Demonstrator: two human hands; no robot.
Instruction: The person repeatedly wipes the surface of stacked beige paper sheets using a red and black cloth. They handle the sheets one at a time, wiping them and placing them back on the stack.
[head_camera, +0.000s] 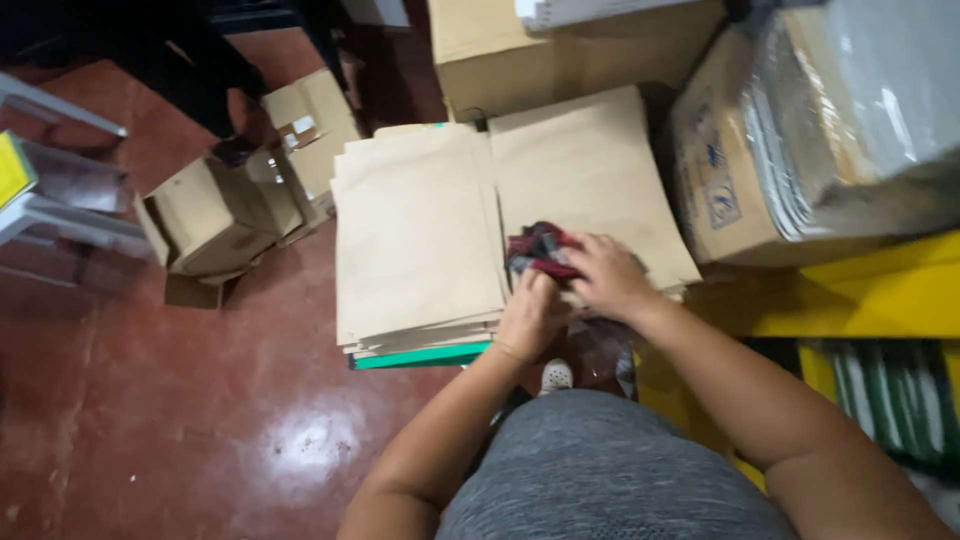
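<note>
Here a dark red cloth bundle (540, 252) is clamped by both the left hand (527, 315) and the right hand (607, 275), fingers closed; the brown paper sheets (590, 180) beneath could be dragged askew.

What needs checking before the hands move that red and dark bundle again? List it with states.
1. Both hands on the bundle: left hand and right hand both touch it, ok.
2. Bundle rests over the right stack of brown sheets: ok.
3. Left stack squared: edges fan out at the bottom, not ok.
4. Firmness of hold: blurred, cannot tell.
5. Cardboard boxes on the floor lie apart from the stacks: ok.
</note>
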